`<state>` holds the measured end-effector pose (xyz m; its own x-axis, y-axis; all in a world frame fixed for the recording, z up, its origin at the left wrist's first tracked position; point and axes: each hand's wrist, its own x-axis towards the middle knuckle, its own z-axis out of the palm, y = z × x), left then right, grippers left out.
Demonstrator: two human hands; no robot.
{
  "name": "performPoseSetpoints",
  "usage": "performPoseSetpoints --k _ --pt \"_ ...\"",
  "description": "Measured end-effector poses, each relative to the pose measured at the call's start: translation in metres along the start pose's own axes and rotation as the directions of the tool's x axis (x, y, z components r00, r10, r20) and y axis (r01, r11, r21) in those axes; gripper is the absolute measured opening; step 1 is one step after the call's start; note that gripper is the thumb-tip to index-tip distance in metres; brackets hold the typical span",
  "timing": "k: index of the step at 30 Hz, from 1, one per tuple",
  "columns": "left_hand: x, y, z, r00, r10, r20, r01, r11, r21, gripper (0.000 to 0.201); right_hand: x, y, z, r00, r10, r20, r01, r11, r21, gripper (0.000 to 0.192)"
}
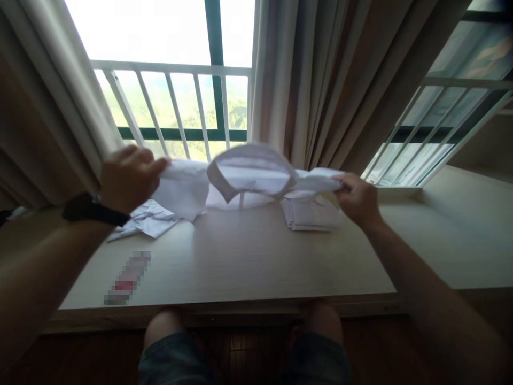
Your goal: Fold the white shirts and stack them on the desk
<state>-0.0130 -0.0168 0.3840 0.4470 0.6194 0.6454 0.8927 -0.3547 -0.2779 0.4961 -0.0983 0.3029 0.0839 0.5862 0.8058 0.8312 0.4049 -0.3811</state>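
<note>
A white collared shirt (182, 184) hangs stretched between my two hands, lifted above the pale tabletop. Its stiff collar forms an open loop in the middle, facing me. My left hand (130, 179), with a dark band on the wrist, is closed on the cloth at the left side. At the other side, the fingers of my right hand (356, 198) pinch the white fabric. Below the right part of the shirt lies a folded stack of white cloth (310, 214). Another loose white cloth (154, 222) rests on the table beneath my left hand.
The light wooden tabletop (248, 267) spans the front, its edge just above my knees. A blurred-out flat item (128, 278) lies at the left. Behind stand a white railing (172, 68), windows and long curtains (296, 80). A pale panel (476, 219) rises at the right.
</note>
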Motion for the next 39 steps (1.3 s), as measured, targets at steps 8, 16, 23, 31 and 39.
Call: performPoseSetpoints --k 8,16,23,31,39 --pt "-0.216 0.077 0.133 0.84 -0.144 0.523 0.24 0.963 -0.12 0.041 -0.249 0.047 0.106 0.857 0.303 0.417 -0.304 0.95 -0.065 0.041" --pt "-0.313 0.106 0.172 0.757 -0.329 0.565 0.602 0.687 -0.407 0.05 -0.332 0.029 0.122 0.798 0.477 0.368 -0.498 0.866 -0.041 0.046" --pt "-0.345 0.142 0.141 0.263 -0.719 0.643 0.79 -0.223 -0.572 0.053 -0.365 -0.012 0.107 0.687 0.668 0.285 -0.726 0.646 0.236 0.07" --pt "-0.347 0.191 0.151 0.16 -0.358 0.92 0.64 -0.672 -0.373 0.041 -0.326 0.003 0.135 0.252 0.838 0.485 -0.724 -0.169 0.669 0.059" --pt "-0.348 0.199 0.146 0.094 -0.381 0.92 0.608 -0.71 -0.356 0.035 -0.318 -0.001 0.139 0.164 0.726 0.667 -0.693 -0.397 0.602 0.039"
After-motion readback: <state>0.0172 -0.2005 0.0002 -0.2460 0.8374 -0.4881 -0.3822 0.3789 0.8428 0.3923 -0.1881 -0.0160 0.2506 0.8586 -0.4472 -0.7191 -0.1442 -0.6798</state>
